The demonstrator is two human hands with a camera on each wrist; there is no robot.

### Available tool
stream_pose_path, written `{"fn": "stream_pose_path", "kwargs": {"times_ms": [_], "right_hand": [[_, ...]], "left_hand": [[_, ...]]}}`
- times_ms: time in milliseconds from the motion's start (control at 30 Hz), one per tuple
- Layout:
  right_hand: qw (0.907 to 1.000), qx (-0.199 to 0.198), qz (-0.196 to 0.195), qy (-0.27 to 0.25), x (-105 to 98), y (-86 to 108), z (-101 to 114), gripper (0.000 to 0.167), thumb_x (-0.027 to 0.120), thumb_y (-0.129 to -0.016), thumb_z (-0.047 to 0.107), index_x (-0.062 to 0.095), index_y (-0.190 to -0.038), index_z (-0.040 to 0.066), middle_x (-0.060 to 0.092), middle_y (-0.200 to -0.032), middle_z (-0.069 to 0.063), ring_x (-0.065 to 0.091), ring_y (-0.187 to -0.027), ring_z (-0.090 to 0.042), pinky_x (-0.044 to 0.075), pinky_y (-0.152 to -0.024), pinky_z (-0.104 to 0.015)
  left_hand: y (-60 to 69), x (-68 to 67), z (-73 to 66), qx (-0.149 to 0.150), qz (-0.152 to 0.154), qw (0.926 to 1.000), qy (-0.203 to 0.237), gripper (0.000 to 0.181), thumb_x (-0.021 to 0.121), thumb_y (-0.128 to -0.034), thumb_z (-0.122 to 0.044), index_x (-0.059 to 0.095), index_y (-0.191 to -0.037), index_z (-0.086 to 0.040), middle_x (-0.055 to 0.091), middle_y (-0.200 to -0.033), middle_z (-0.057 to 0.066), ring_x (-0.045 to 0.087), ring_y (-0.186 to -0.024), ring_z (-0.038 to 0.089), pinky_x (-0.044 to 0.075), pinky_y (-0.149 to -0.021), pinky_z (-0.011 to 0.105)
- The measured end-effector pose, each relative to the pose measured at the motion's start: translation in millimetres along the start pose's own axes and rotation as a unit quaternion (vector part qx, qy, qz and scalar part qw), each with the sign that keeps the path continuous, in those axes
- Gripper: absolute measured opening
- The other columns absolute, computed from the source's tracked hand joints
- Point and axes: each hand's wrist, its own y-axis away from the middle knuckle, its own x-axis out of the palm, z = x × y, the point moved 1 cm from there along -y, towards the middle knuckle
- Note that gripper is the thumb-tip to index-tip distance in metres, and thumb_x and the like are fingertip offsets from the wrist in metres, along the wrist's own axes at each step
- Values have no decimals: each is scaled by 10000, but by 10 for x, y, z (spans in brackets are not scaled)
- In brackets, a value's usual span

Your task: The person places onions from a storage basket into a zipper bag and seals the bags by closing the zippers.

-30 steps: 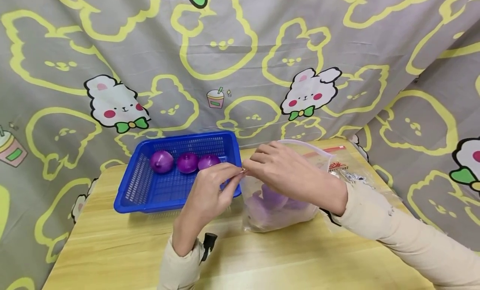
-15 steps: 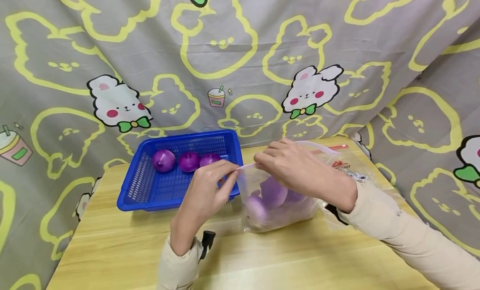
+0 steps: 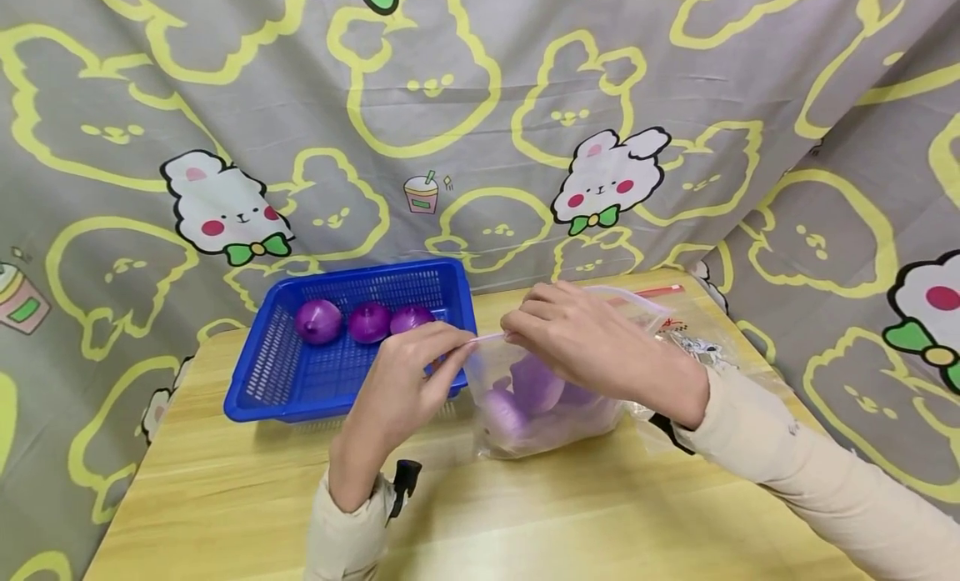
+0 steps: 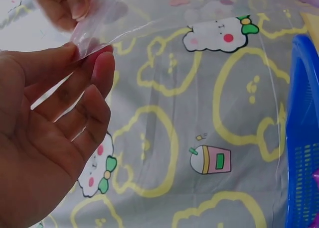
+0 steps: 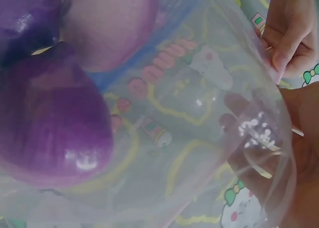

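A clear zip bag [image 3: 551, 431] with purple onions [image 3: 537, 384] inside stands on the table, right of the blue basket. My left hand [image 3: 401, 381] pinches the left corner of the bag's top edge between thumb and finger; in the left wrist view that hand [image 4: 55, 108] has the film [image 4: 129, 19] at its fingertips. Beside it, my right hand [image 3: 585, 335] grips the same edge a little further right. Through the film in the right wrist view, large purple onions [image 5: 55, 118] show, and the right hand [image 5: 279, 148] is partly behind the plastic.
Left of the bag, a blue basket [image 3: 243, 381] holds three purple onions [image 3: 318, 322] in a row. Behind the right forearm lies another clear bag [image 3: 686, 314] with a red strip and shiny contents. A patterned grey curtain [image 3: 450, 89] hangs behind the wooden table [image 3: 480, 514].
My hands were together at the bag's corner; the right hand has moved slightly right along the edge, leaving a short stretch of rim between them. The left hand keeps its pinch.
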Motion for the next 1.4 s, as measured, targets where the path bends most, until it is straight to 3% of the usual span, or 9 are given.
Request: {"fn": "stream_pose_path", "kwargs": {"times_ms": [167, 400, 633, 967, 1400], "right_hand": [[9999, 150, -10, 40, 24, 45, -94, 72, 657, -955, 97, 678, -1024, 104, 683, -961, 7, 596, -967, -197, 512, -832, -354], [9995, 309, 0, 109, 39, 146, -161, 118, 636, -973, 145, 674, -1077, 103, 672, -987, 5, 596, -931, -193, 517, -804, -351], [9995, 314, -72, 67, 55, 188, -210, 152, 647, -947, 96, 652, -1099, 89, 664, -986, -24, 592, -926, -221, 507, -823, -370], [9988, 440, -218, 47, 63, 290, -266, 198, 705, -888, 60, 663, -1080, 83, 675, -995, -37, 594, -947, -233, 508, -825, -403], [9974, 649, -300, 24, 76, 371, -318, 160, 702, -893, 76, 666, -1048, 92, 678, -970, -30, 607, -956, -235, 484, -848, -413]], "left_hand": [[10, -35, 31, -59, 2, 9999, -114, 91, 696, -926, -70, 767, -979, -49, 739, -958, 25, 696, -877, 132, 568, -788, 288], [20, -58, 26, -68, 21, 9998, -170, 92, 695, -929, -76, 768, -977, -49, 741, -952, 28, 700, -881, 137, 572, -787, 290], [12, -92, 38, -20, -8, 9998, -189, 95, 692, -934, -88, 768, -977, -52, 743, -945, 21, 695, -859, 123, 567, -762, 275], [39, -116, 69, -228, 51, 9995, -193, 107, 689, -937, -90, 769, -997, -52, 749, -960, 21, 702, -878, 127, 572, -791, 279], [47, -139, 109, -213, 41, 9995, -230, 106, 696, -930, -82, 770, -999, -50, 748, -950, 29, 703, -875, 121, 570, -795, 269]]}}
